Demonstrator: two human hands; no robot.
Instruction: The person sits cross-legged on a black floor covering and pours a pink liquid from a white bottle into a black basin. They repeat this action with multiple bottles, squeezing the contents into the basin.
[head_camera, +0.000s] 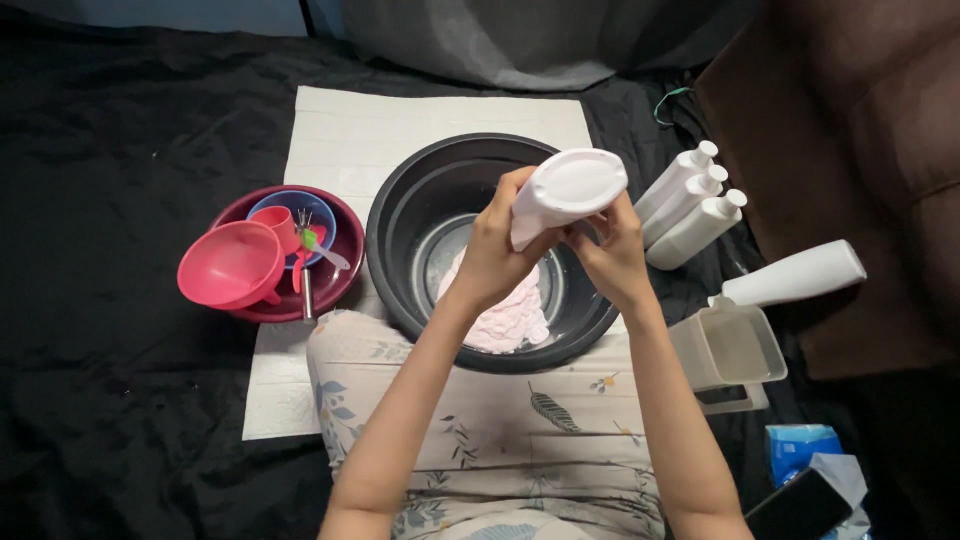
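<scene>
White bottle in both hands above dark basin.

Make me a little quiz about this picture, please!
1. True or false: both hands hold the white bottle over the dark basin.
2. How many white bottles lie side by side to the right of the basin? A) one B) three C) five
3. What colour is the funnel on the left?

Key: 1. True: the left hand grips its body and the right hand is at its lower end. 2. B, three bottles. 3. Pink.
</scene>
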